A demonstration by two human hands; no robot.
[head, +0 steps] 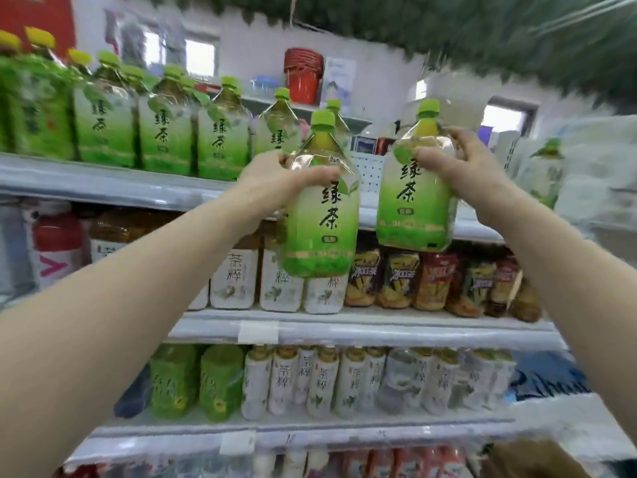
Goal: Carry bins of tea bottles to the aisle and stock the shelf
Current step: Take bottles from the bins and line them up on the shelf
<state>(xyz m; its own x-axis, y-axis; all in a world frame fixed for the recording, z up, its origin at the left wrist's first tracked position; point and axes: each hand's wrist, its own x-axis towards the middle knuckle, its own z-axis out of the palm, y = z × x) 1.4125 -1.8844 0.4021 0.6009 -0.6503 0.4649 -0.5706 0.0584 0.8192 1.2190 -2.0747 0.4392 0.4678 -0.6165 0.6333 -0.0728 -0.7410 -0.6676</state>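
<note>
1. My left grip (275,182) grasps a green tea bottle (322,222) by its shoulder, in front of the top shelf (103,186).
2. My right grip (463,167) grasps a second green tea bottle (415,205) the same way, just beside the first.
3. Both are upright, I judge so they can slot in to the right of the stocked row (165,132).

The left hand (275,182) and the right hand (465,174) each grip a green tea bottle, left bottle (322,215) and right bottle (415,198), upright, near the top shelf (103,186) lined with matching bottles (165,129).
</note>
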